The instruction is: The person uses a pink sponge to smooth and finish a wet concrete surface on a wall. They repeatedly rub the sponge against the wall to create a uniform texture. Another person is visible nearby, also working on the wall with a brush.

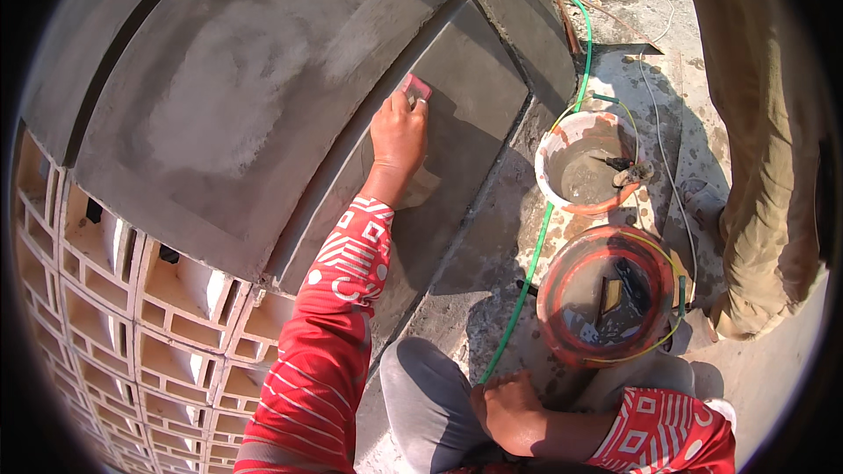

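The person's left hand [399,136] is closed around a small pink pad [416,86], which lies at 12 o'clock against a grey plastered panel [479,61], near the dark groove along the panel's edge. The right hand [509,408], at 5 o'clock, rests at the grey-trousered knee [421,382] with its fingers bent; it is not possible to tell if it grips anything. A green hose [537,250] runs from about 1 o'clock down to beside this hand. Between 2 and 3 o'clock stands a white bucket [546,158] with grey content, and at 4 o'clock a reddish bucket [549,298], in which a small yellowish block [612,295] is seen. Toward 8 o'clock there are pale openwork blocks [180,325]. Another person's tan trouser leg [760,140] is between 2 and 3 o'clock, beyond the white bucket.
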Demonstrator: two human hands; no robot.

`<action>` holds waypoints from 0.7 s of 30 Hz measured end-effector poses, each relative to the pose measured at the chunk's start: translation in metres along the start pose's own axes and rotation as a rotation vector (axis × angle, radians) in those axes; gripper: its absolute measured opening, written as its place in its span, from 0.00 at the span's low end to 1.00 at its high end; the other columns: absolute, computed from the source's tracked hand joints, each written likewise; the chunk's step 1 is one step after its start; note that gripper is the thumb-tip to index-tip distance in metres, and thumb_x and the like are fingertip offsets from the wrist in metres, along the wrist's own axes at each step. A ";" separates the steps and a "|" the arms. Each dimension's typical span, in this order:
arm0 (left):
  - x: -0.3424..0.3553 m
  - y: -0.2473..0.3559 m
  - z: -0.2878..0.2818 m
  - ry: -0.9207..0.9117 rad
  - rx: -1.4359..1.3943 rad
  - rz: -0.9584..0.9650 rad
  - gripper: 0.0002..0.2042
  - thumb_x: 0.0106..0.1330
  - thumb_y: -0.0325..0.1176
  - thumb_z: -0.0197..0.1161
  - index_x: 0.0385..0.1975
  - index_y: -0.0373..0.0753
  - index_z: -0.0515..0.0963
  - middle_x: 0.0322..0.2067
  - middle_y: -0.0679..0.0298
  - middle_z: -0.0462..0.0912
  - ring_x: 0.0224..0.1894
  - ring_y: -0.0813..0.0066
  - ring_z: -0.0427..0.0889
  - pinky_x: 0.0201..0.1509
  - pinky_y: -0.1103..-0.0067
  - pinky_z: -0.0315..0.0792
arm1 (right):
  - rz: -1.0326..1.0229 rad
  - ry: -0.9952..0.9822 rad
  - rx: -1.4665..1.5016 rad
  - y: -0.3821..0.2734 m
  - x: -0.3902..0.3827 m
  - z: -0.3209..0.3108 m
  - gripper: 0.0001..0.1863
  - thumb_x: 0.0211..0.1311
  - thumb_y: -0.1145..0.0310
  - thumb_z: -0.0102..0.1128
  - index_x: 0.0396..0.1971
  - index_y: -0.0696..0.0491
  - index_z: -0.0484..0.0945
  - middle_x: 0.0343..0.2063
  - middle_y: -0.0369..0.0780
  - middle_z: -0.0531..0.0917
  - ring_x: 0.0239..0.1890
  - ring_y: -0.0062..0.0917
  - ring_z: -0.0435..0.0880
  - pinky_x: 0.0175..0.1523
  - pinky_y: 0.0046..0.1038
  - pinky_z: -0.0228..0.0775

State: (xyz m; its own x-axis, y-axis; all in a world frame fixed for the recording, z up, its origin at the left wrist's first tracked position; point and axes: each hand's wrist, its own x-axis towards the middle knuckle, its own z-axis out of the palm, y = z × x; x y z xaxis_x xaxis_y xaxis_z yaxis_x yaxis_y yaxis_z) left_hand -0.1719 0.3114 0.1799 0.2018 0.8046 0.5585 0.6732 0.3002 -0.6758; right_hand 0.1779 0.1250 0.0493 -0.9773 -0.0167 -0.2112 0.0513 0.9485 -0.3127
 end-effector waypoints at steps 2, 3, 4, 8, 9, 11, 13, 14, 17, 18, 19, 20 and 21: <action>-0.064 0.021 0.021 -0.202 -0.047 0.116 0.05 0.59 0.33 0.63 0.31 0.44 0.84 0.31 0.61 0.74 0.37 0.66 0.80 0.34 0.70 0.76 | -0.019 0.022 -0.067 -0.004 0.003 0.008 0.16 0.63 0.66 0.51 0.48 0.56 0.77 0.41 0.43 0.85 0.45 0.36 0.83 0.50 0.52 0.65; -0.094 0.031 0.017 -0.228 -0.094 0.171 0.05 0.58 0.33 0.63 0.32 0.44 0.84 0.31 0.61 0.74 0.37 0.67 0.80 0.34 0.70 0.76 | -0.001 0.060 -0.124 -0.004 0.001 0.007 0.16 0.63 0.66 0.51 0.47 0.56 0.77 0.40 0.44 0.86 0.45 0.36 0.83 0.50 0.52 0.65; -0.101 0.034 0.008 -0.142 -0.124 0.219 0.05 0.58 0.32 0.65 0.33 0.44 0.85 0.29 0.62 0.73 0.34 0.68 0.79 0.31 0.72 0.75 | 0.055 0.105 -0.194 -0.004 -0.005 0.001 0.16 0.63 0.66 0.51 0.47 0.56 0.77 0.40 0.44 0.86 0.45 0.36 0.83 0.50 0.52 0.66; -0.058 -0.002 -0.030 0.059 -0.031 -0.032 0.04 0.58 0.31 0.66 0.31 0.42 0.84 0.29 0.62 0.73 0.31 0.67 0.78 0.28 0.72 0.73 | 0.030 -0.018 0.107 -0.002 -0.016 -0.019 0.19 0.62 0.66 0.53 0.51 0.55 0.78 0.44 0.45 0.85 0.48 0.34 0.83 0.54 0.51 0.67; -0.024 -0.011 -0.030 0.089 0.003 -0.095 0.04 0.59 0.32 0.65 0.31 0.40 0.83 0.30 0.62 0.74 0.32 0.66 0.78 0.29 0.72 0.72 | 0.021 -0.007 0.066 -0.005 -0.016 -0.016 0.19 0.62 0.66 0.53 0.52 0.55 0.78 0.44 0.45 0.85 0.48 0.34 0.82 0.54 0.51 0.67; 0.009 0.004 -0.001 0.060 -0.017 0.003 0.04 0.60 0.32 0.64 0.30 0.41 0.83 0.30 0.61 0.75 0.35 0.65 0.79 0.31 0.70 0.73 | 0.039 0.040 -0.019 0.001 -0.007 -0.006 0.20 0.62 0.66 0.53 0.52 0.55 0.78 0.44 0.44 0.85 0.49 0.34 0.82 0.55 0.51 0.67; -0.070 0.011 0.020 -0.163 -0.045 0.134 0.05 0.60 0.33 0.63 0.31 0.42 0.84 0.31 0.61 0.76 0.38 0.65 0.80 0.32 0.70 0.74 | -0.044 -0.057 -0.090 -0.009 0.003 0.001 0.19 0.63 0.66 0.53 0.52 0.55 0.78 0.43 0.44 0.85 0.49 0.34 0.82 0.56 0.50 0.67; -0.075 0.025 0.016 -0.145 -0.078 0.178 0.05 0.59 0.33 0.64 0.31 0.42 0.84 0.31 0.61 0.76 0.38 0.65 0.80 0.32 0.70 0.75 | 0.009 -0.038 -0.163 -0.007 -0.004 -0.012 0.19 0.63 0.65 0.53 0.52 0.56 0.78 0.43 0.44 0.85 0.49 0.35 0.82 0.56 0.50 0.66; -0.114 0.013 -0.020 -0.083 -0.089 0.111 0.06 0.57 0.32 0.67 0.34 0.43 0.85 0.30 0.63 0.75 0.32 0.67 0.79 0.29 0.71 0.74 | 0.004 -0.020 -0.045 -0.007 -0.031 -0.029 0.19 0.63 0.66 0.52 0.51 0.57 0.77 0.44 0.45 0.85 0.49 0.36 0.82 0.55 0.51 0.66; -0.102 -0.003 -0.029 -0.007 -0.045 0.058 0.06 0.56 0.32 0.68 0.33 0.43 0.85 0.29 0.63 0.74 0.30 0.67 0.79 0.28 0.71 0.73 | -0.014 -0.019 0.039 -0.009 -0.032 -0.032 0.18 0.63 0.66 0.51 0.51 0.57 0.77 0.44 0.46 0.85 0.49 0.36 0.82 0.54 0.52 0.66; -0.085 -0.010 -0.037 0.062 -0.011 -0.004 0.06 0.56 0.31 0.69 0.32 0.42 0.85 0.29 0.63 0.73 0.28 0.68 0.78 0.27 0.71 0.72 | -0.003 -0.007 0.054 -0.007 -0.029 -0.029 0.18 0.64 0.66 0.51 0.50 0.57 0.77 0.44 0.46 0.85 0.49 0.36 0.83 0.53 0.52 0.66; -0.061 -0.012 -0.038 0.088 -0.008 -0.070 0.06 0.56 0.31 0.67 0.32 0.41 0.84 0.28 0.63 0.72 0.30 0.68 0.77 0.28 0.71 0.71 | -0.011 -0.004 0.068 -0.007 -0.025 -0.021 0.18 0.64 0.66 0.51 0.50 0.57 0.77 0.43 0.46 0.85 0.48 0.37 0.83 0.53 0.52 0.66; -0.050 -0.007 -0.029 0.061 -0.019 -0.032 0.05 0.56 0.30 0.66 0.32 0.41 0.84 0.28 0.63 0.71 0.30 0.68 0.77 0.29 0.71 0.71 | -0.026 0.003 0.078 -0.007 -0.023 -0.015 0.18 0.64 0.66 0.50 0.49 0.57 0.77 0.43 0.46 0.85 0.48 0.37 0.83 0.52 0.53 0.65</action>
State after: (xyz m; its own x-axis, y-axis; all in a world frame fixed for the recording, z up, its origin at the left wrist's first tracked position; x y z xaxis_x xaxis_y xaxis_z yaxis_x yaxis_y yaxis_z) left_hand -0.1665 0.2545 0.1711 0.2225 0.7615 0.6088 0.6933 0.3155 -0.6480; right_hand 0.1966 0.1231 0.0707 -0.9792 -0.0401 -0.1988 0.0413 0.9202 -0.3893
